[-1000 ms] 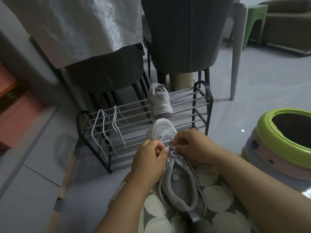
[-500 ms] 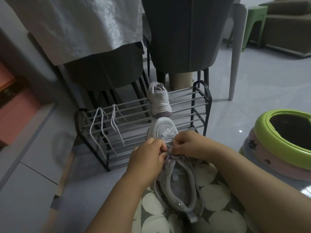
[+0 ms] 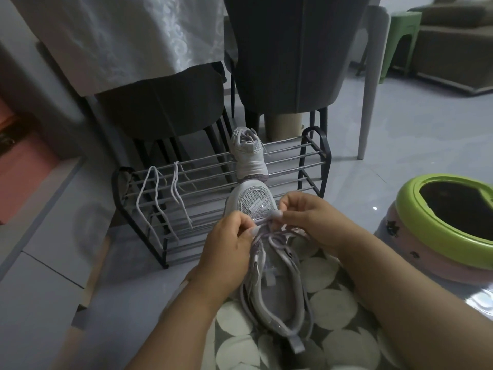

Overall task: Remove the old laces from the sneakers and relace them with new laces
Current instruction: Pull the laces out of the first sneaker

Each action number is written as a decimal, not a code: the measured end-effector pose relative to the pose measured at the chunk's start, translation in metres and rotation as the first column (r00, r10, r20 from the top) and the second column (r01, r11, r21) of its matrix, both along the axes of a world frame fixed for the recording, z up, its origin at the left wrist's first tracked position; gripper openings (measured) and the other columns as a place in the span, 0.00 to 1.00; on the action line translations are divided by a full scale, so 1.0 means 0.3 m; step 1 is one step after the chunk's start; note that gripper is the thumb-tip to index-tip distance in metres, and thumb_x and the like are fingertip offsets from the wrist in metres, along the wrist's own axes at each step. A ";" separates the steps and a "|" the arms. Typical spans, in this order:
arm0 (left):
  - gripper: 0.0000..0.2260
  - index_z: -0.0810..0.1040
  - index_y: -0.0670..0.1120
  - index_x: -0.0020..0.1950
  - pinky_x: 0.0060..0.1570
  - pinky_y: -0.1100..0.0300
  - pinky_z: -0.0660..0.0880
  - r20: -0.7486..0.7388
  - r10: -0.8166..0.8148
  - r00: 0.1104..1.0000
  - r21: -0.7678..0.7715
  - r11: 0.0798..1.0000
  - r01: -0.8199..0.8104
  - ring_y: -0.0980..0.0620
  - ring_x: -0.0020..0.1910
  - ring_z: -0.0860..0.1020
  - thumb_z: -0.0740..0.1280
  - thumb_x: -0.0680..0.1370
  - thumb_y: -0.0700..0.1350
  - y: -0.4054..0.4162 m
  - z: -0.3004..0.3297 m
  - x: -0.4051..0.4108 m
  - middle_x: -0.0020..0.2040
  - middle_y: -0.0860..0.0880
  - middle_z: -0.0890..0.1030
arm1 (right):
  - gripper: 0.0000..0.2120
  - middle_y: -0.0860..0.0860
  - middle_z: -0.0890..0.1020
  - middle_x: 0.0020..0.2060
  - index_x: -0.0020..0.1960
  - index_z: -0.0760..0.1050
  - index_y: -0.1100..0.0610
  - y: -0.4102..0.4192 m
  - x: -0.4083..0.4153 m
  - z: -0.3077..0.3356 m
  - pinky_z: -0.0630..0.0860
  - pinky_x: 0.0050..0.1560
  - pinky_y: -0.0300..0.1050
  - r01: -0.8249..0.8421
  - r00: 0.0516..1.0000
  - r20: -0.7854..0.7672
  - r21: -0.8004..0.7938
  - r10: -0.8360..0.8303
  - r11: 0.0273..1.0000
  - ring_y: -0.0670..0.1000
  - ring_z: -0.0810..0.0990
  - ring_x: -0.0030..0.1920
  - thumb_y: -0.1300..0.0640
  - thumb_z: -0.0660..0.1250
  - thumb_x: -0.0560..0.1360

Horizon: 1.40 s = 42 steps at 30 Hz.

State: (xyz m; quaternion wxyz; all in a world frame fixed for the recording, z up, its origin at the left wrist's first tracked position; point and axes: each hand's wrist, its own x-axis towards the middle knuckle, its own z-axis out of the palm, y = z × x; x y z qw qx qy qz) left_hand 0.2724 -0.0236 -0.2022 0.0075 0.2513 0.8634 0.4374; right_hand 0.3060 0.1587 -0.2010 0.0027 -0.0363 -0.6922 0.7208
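Observation:
A pale grey-lilac sneaker [image 3: 269, 287] lies on my lap, toe pointing away, over a dotted cloth. My left hand [image 3: 229, 244] pinches its lilac lace [image 3: 274, 236] at the lowest eyelets, and my right hand [image 3: 306, 220] pinches the same lace from the other side. The fingertips nearly meet over the toe end of the lacing. A second sneaker [image 3: 249, 156] stands on the top tier of a black shoe rack [image 3: 314, 153]. Two white laces [image 3: 165, 193] hang over the rack's bars on the left.
Dark chairs [image 3: 288, 54] and a white tablecloth [image 3: 120, 36] stand behind the rack. A round green-rimmed tub [image 3: 416, 217] sits on the floor at the right. A white table leg [image 3: 369, 84] and a green stool [image 3: 400, 30] are at the back right.
Both hands have kept pinching the lace at the toe end, with small finger shifts. The view has moved slightly closer to the shoe.

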 end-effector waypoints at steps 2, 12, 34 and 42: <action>0.06 0.73 0.52 0.42 0.37 0.60 0.73 0.118 -0.036 0.992 0.064 0.998 0.029 0.58 0.34 0.74 0.65 0.78 0.45 -0.003 0.006 -0.009 0.35 0.55 0.76 | 0.07 0.52 0.80 0.31 0.39 0.71 0.59 -0.013 -0.004 0.004 0.75 0.35 0.36 0.027 1.000 -0.011 0.017 -0.027 0.999 0.47 0.79 0.32 0.65 0.67 0.74; 0.05 0.71 0.47 0.43 0.32 0.63 0.76 0.570 -0.348 0.744 0.773 0.533 -0.343 0.56 0.26 0.70 0.66 0.71 0.39 -0.109 0.058 -0.099 0.26 0.53 0.69 | 0.06 0.50 0.69 0.26 0.40 0.71 0.55 0.098 0.020 0.009 0.76 0.30 0.40 0.203 0.968 -0.018 -0.534 -0.251 0.821 0.47 0.69 0.25 0.65 0.65 0.70; 0.10 0.75 0.51 0.37 0.41 0.58 0.72 0.276 -0.007 0.961 0.039 0.999 -0.004 0.52 0.37 0.73 0.67 0.77 0.51 -0.056 -0.059 -0.062 0.42 0.48 0.73 | 0.12 0.47 0.70 0.41 0.35 0.68 0.45 0.015 0.000 -0.036 0.65 0.40 0.35 0.027 0.999 -0.037 0.788 0.003 0.615 0.46 0.70 0.39 0.49 0.67 0.75; 0.11 0.73 0.49 0.34 0.54 0.55 0.72 -0.014 0.435 0.900 0.205 0.882 -0.423 0.47 0.50 0.72 0.69 0.76 0.45 -0.082 -0.041 -0.069 0.53 0.49 0.68 | 0.05 0.47 0.69 0.50 0.42 0.76 0.52 0.074 0.008 -0.031 0.60 0.56 0.39 0.524 0.830 -0.321 0.730 -0.456 0.440 0.48 0.65 0.55 0.51 0.68 0.74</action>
